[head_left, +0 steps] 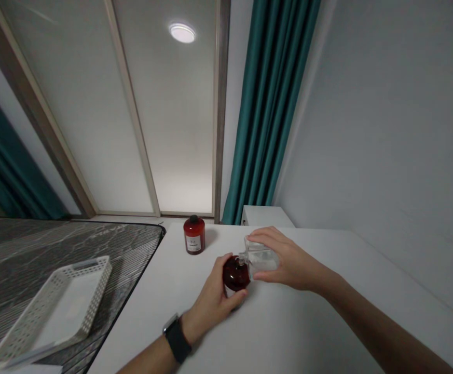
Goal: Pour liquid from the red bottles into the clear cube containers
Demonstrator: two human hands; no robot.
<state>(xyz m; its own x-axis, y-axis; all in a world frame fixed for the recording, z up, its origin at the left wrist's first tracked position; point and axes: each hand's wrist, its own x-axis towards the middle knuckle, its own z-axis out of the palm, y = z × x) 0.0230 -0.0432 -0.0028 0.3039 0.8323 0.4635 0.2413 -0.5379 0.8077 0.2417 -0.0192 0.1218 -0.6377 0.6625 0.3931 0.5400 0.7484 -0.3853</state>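
My left hand (pixel 220 291), with a dark watch on its wrist, is wrapped round a dark red-brown bottle (pixel 235 274) on the white table. The bottle's neck is uncapped and its label is mostly covered. In my right hand (pixel 284 259) a clear glass bottle (pixel 263 258) is tipped on its side, its neck at the mouth of the red-brown one. Clear liquid seems to lie inside the glass; whether any flows cannot be made out. Farther back stands a second red bottle (pixel 194 235), upright, with a black cap and a white label.
A white perforated basket (pixel 90 291) rests on the grey patterned surface (pixel 12 275) left of the white table (pixel 160 311). Behind the table are a small white cabinet (pixel 267 215), a teal curtain (pixel 271 104) and frosted sliding doors (pixel 172 130). A wall (pixel 397 130) borders the right side.
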